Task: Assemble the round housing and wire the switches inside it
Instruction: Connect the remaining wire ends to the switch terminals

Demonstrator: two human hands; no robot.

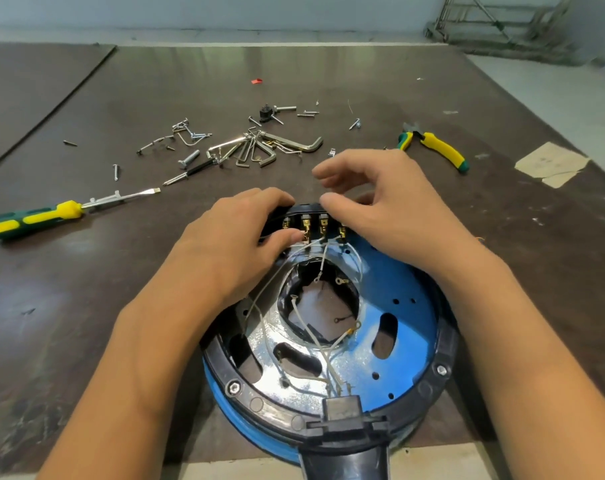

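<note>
The round housing [412, 327], blue inside with a black rim, lies open side up on the table in front of me. A row of black switches [315, 223] with brass terminals sits at its far rim. Several thin white wires [308, 327] with ring lugs run loose across the middle opening. My left hand [231, 244] grips the far rim, its thumb pressing a wire end at a brass terminal. My right hand [374, 209] hovers over the switches from the right, fingers curled, fingertips at the top of the switch row. Whether it holds a wire is hidden.
A green and yellow screwdriver [34, 220] lies at the left. Loose screws, bolts and hex keys [256, 148] are scattered beyond the housing. Green and yellow pliers [436, 147] lie at the right. A black handle [346, 459] juts from the housing's near edge.
</note>
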